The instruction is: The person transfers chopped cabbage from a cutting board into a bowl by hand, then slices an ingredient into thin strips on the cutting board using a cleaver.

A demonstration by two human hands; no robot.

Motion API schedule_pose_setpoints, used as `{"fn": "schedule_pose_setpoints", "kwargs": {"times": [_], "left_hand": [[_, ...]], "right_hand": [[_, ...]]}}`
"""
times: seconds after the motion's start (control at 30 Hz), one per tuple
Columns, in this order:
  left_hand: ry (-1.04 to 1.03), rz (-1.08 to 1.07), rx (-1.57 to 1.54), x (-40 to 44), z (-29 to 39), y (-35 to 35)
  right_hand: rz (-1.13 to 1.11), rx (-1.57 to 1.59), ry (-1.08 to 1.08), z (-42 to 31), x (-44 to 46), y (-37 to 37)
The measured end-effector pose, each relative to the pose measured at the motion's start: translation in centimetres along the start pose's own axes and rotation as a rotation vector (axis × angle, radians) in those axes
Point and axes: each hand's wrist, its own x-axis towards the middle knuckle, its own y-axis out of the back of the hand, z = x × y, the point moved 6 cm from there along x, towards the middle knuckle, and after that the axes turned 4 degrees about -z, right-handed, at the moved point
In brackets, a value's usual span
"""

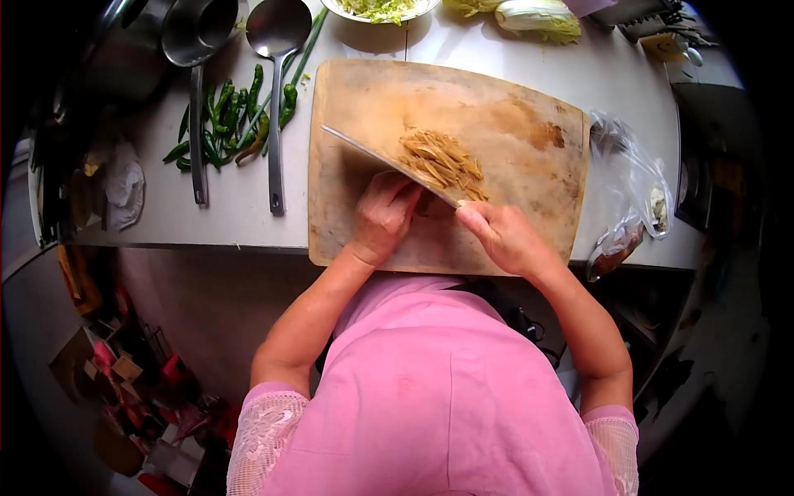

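Observation:
My right hand is closed around the handle end of a cleaver. The blade is seen nearly edge-on and slants up to the left across the wooden cutting board. On the near side of the blade, my left hand is curled with its fingers bent in close to the steel. What those fingers hold, if anything, is hidden behind the blade and in shadow. A small pile of thin yellow-brown strips lies on the board just beyond the blade.
Left of the board lie green chili peppers, a metal ladle and a flat-headed spoon. A bowl of shredded greens and a cabbage stand at the back. At right is a clear plastic bag.

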Motion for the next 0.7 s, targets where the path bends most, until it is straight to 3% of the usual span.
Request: {"fn": "schedule_pose_setpoints", "kwargs": {"times": [0.03, 0.13, 0.23, 0.27, 0.4, 0.63, 0.7], "left_hand": [[-0.007, 0.022, 0.018, 0.1, 0.1, 0.5], [-0.015, 0.017, 0.017, -0.4, 0.6, 1.1], [0.014, -0.024, -0.015, -0.2, 0.5, 0.5], [0.03, -0.047, -0.016, -0.2, 0.4, 0.3], [0.053, -0.071, -0.019, -0.7, 0.0, 0.0], [0.018, -0.084, 0.055, -1.2, -0.3, -0.3], [0.034, -0.1, 0.052, -1.6, -0.4, -0.5]], "right_hand": [[0.002, 0.004, 0.005, 0.1, 0.0, 0.2], [-0.07, 0.209, -0.256, 1.7, 0.0, 0.5], [-0.125, 0.195, -0.307, 2.2, 0.0, 0.6], [-0.047, 0.158, -0.176, 1.3, -0.1, 0.7], [-0.072, 0.004, -0.041, -1.1, -2.6, 1.0], [-0.087, -0.161, -0.095, -1.6, -2.3, 0.5], [-0.041, -0.346, -0.153, -1.5, -0.8, 0.0]]}}
